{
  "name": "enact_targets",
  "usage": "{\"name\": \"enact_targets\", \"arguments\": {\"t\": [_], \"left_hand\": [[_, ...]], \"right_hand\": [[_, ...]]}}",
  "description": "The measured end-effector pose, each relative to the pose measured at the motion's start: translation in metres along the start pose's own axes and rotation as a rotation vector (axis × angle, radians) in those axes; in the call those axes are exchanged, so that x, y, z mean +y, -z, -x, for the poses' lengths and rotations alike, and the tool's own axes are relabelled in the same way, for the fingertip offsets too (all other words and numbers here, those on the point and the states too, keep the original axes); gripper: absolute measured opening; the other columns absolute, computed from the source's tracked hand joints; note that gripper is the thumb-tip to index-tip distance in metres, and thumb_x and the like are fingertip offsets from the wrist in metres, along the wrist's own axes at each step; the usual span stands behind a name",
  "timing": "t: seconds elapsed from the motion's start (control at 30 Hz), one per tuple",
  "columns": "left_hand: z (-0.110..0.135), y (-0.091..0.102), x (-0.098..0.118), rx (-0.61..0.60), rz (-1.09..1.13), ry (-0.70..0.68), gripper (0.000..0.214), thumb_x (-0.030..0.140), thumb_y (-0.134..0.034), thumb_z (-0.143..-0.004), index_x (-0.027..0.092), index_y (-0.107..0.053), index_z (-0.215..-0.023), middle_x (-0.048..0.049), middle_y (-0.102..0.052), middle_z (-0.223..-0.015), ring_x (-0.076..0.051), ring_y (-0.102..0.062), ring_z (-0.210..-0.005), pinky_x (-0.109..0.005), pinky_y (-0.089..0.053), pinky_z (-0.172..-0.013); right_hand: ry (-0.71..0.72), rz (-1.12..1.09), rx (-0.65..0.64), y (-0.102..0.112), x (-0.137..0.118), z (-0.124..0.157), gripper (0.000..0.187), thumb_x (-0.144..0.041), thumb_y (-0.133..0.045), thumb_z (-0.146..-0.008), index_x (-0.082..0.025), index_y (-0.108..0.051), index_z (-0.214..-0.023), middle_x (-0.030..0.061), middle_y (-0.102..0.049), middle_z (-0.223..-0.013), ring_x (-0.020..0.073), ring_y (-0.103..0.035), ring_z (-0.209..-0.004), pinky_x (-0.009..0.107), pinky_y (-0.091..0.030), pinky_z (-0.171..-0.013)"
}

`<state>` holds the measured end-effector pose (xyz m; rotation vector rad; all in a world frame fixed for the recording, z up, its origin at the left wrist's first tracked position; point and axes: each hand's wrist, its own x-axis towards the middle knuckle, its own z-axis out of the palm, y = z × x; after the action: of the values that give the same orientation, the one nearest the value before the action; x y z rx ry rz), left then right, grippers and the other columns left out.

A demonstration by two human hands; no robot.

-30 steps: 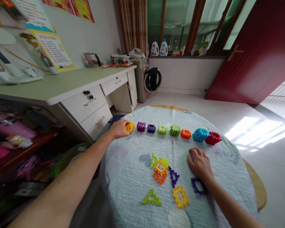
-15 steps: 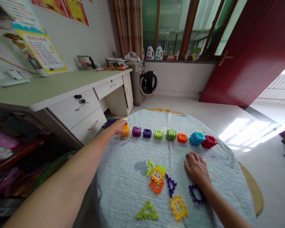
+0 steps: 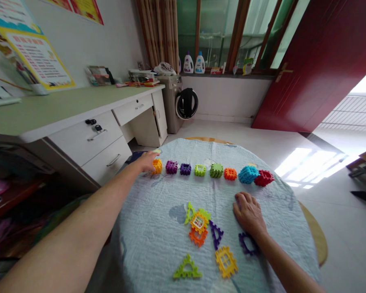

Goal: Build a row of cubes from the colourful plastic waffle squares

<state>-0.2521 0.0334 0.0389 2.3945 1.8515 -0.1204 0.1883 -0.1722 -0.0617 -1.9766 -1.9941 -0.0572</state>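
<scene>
At the far left end of a row of interlocking plastic building pieces, my left hand (image 3: 147,161) is closed round the side of a yellow-orange stack (image 3: 157,166); its far fingertips are partly hidden. My right hand (image 3: 249,212) rests palm down on the cloth, holding nothing, fingers loosely apart. By its wrist lies a dark purple frame piece (image 3: 248,244). Loose pieces lie between my arms: a purple triangle (image 3: 216,234), a yellow window piece (image 3: 226,262), a green triangle (image 3: 187,268), and a yellow window piece (image 3: 199,222) overlapping an orange piece (image 3: 198,237).
The row continues rightward with a magenta-purple stack (image 3: 171,167), dark purple (image 3: 185,169), light green (image 3: 200,170), green (image 3: 216,171), orange (image 3: 230,174), blue (image 3: 248,175) and red (image 3: 264,178) stacks. The blue and red ones touch. A pale cloth (image 3: 152,232) covers the round table. A desk (image 3: 79,110) stands left.
The view has shifted slightly, so everything sits a little further left. More of the yellow-orange stack shows beside my left hand. My right hand stays resting on the cloth.
</scene>
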Motion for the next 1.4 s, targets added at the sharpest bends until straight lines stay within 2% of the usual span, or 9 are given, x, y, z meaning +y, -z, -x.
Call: {"name": "enact_targets", "arguments": {"t": [0.1,0.2,0.3,0.4,0.57,0.7,0.87,1.1,1.4], "left_hand": [[0.018,0.005,0.016,0.194,0.026,-0.068,0.074,0.031,-0.067,-0.063,0.021,-0.049,-0.134,-0.0115,-0.044,-0.141,-0.034,-0.04,-0.132,-0.045,-0.034,-0.112],[0.05,0.0,0.048,0.346,0.091,-0.224,0.064,0.032,-0.065,-0.07,0.019,-0.052,-0.132,-0.0123,-0.042,-0.141,-0.033,-0.037,-0.134,-0.046,-0.029,-0.116],[0.092,-0.02,0.087,0.268,0.187,-0.383,0.057,0.026,-0.064,-0.073,0.019,-0.055,-0.129,-0.0125,-0.045,-0.138,-0.03,-0.041,-0.131,-0.046,-0.031,-0.116],[0.129,-0.048,0.122,0.111,0.307,-0.441,0.048,0.02,-0.061,-0.077,0.02,-0.058,-0.125,-0.0115,-0.051,-0.133,-0.027,-0.047,-0.126,-0.045,-0.038,-0.111],[0.155,-0.077,0.155,-0.033,0.382,-0.444,0.06,0.023,-0.066,-0.075,0.02,-0.053,-0.133,-0.0115,-0.047,-0.147,-0.03,-0.037,-0.137,-0.05,-0.03,-0.116],[0.153,-0.075,0.158,-0.086,0.38,-0.411,0.061,0.025,-0.069,-0.074,0.02,-0.055,-0.132,-0.0105,-0.051,-0.145,-0.028,-0.04,-0.137,-0.047,-0.03,-0.117],[0.15,-0.069,0.149,-0.063,0.363,-0.38,0.053,0.025,-0.069,-0.073,0.02,-0.06,-0.125,-0.0091,-0.058,-0.13,-0.025,-0.05,-0.123,-0.04,-0.038,-0.11],[0.152,-0.074,0.139,-0.019,0.331,-0.203,0.044,0.021,-0.065,-0.076,0.018,-0.063,-0.119,-0.01,-0.061,-0.11,-0.026,-0.055,-0.109,-0.039,-0.043,-0.101],[0.159,-0.072,0.154,-0.026,0.481,-0.283,0.05,0.024,-0.068,-0.076,0.018,-0.06,-0.124,-0.0115,-0.053,-0.138,-0.027,-0.044,-0.13,-0.044,-0.033,-0.114]], "right_hand": [[-0.007,0.017,0.006,-0.001,0.0,0.001,0.032,-0.034,-0.045,-0.092,-0.018,-0.059,-0.116,0.0109,-0.06,-0.123,0.0264,-0.051,-0.115,0.041,-0.039,-0.099],[0.002,0.056,0.028,-0.003,0.001,0.001,0.038,-0.034,-0.044,-0.092,-0.016,-0.058,-0.123,0.0125,-0.057,-0.132,0.0275,-0.046,-0.127,0.043,-0.034,-0.107],[0.012,0.07,0.013,-0.004,0.001,0.001,0.041,-0.033,-0.042,-0.093,-0.016,-0.057,-0.128,0.0124,-0.055,-0.138,0.026,-0.044,-0.131,0.043,-0.03,-0.111],[-0.012,0.065,-0.025,-0.003,0.0,0.0,0.043,-0.034,-0.041,-0.094,-0.015,-0.057,-0.129,0.0128,-0.055,-0.14,0.0256,-0.045,-0.131,0.042,-0.031,-0.111],[-0.046,0.068,-0.057,0.0,-0.003,-0.001,0.045,-0.035,-0.041,-0.094,-0.015,-0.057,-0.131,0.0122,-0.053,-0.142,0.0252,-0.044,-0.132,0.04,-0.029,-0.111],[-0.065,0.067,-0.074,0.001,-0.004,-0.002,0.045,-0.034,-0.042,-0.093,-0.016,-0.056,-0.132,0.0113,-0.053,-0.143,0.025,-0.043,-0.133,0.039,-0.029,-0.112],[-0.066,0.064,-0.086,0.001,-0.003,-0.002,0.046,-0.035,-0.041,-0.094,-0.016,-0.056,-0.133,0.0111,-0.052,-0.144,0.0246,-0.043,-0.133,0.039,-0.028,-0.112],[-0.076,0.11,-0.144,0.001,-0.004,-0.002,0.052,-0.045,-0.036,-0.096,-0.02,-0.051,-0.14,0.0078,-0.045,-0.151,0.0266,-0.034,-0.14,0.044,-0.023,-0.115],[-0.104,0.167,-0.253,0.001,-0.007,-0.005,0.058,-0.049,-0.03,-0.098,-0.024,-0.04,-0.149,0.0058,-0.033,-0.159,0.0285,-0.027,-0.144,0.051,-0.019,-0.116]]}}
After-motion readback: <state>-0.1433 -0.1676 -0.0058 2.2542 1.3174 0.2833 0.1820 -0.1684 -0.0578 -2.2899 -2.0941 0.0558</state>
